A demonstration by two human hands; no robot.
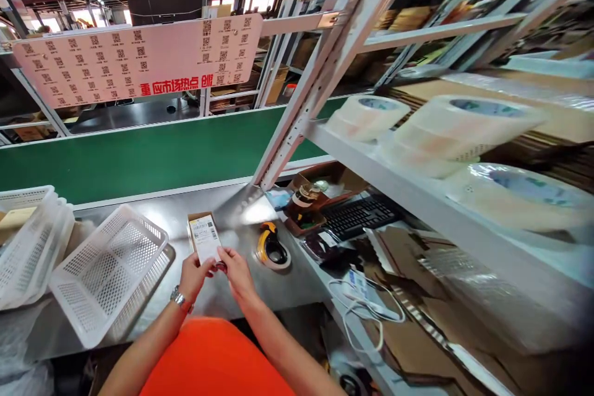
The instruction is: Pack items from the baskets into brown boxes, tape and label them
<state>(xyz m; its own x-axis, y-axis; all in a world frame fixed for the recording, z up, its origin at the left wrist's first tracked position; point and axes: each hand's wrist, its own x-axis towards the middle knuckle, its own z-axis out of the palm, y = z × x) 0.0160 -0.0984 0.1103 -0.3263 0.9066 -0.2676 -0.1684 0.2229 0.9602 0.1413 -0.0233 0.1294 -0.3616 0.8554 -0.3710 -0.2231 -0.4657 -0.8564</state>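
Box (204, 232): between my hands, over the bench (297, 288), label up and toward me, probably so it's readable. Can't tell if it's touching the metal.
Left hand (197, 275): fingers mostly curled, pinching the near edge, low enough to leave most of the label uncovered.
Right hand (236, 269): same deal, closed on the near right corner, thumb on top. Small dark bit by my fingertips, no idea what.
Dispenser (268, 244): lying on the bench just beyond my right hand, easy grab I guess.
Basket (109, 272): off to the left, apart from the box, so elbows fit.
Tape (431, 130): rolls up on the shelf (362, 164), likely saving bench space.
QR board (174, 52): up front, codes facing me, handy for scanning I'd think.
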